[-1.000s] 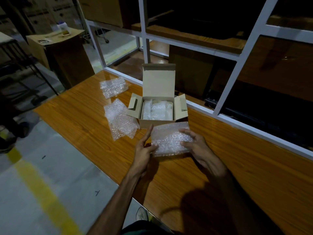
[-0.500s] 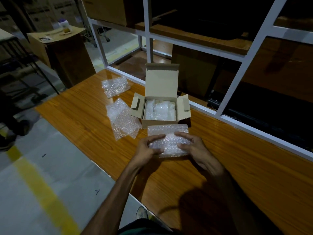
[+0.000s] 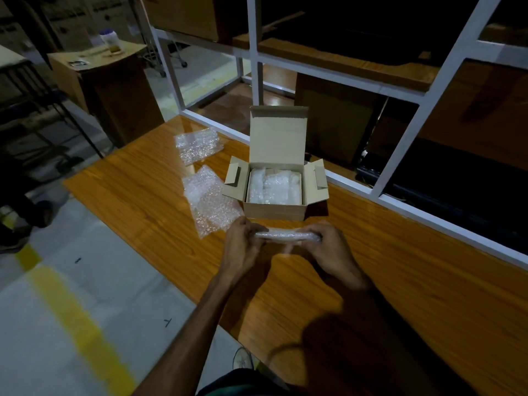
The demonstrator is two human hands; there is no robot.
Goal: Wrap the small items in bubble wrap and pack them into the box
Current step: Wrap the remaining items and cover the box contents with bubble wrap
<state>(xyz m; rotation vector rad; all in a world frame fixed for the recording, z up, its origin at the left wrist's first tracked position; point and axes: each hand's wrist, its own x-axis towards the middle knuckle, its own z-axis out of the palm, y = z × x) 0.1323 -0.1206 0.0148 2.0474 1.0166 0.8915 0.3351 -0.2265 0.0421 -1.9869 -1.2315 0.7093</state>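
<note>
1. The left hand (image 3: 243, 247) is closed around the left end of a bubble-wrapped bundle (image 3: 285, 235), fingers curled over its top
2. The right hand (image 3: 328, 250) grips the bundle's right end in the same way, so the bundle spans the gap between the two hands
3. The bundle is seen edge-on as a thin, pale strip held level above the wooden table (image 3: 400, 281); what is inside it cannot be made out
4. It sits just in front of the cardboard box (image 3: 274, 211), on the person's side of the box's near wall, and whether it touches the box cannot be told
5. The box stands on the table with its lid (image 3: 278, 135) raised upright at the back and both side flaps folded outward
6. Inside the box lie wrapped packets (image 3: 274, 187) of bubble wrap that fill most of the opening
7. A loose crumpled sheet of bubble wrap (image 3: 211, 204) lies on the table just left of the box, its near corner close to the left hand
8. A second sheet of bubble wrap (image 3: 198, 145) lies farther back on the table, near the far left corner and apart from the first sheet
9. A white metal frame (image 3: 400, 201) runs along the table's far edge behind the box
10. Left of the table is grey floor with a yellow line (image 3: 80, 324)
</note>
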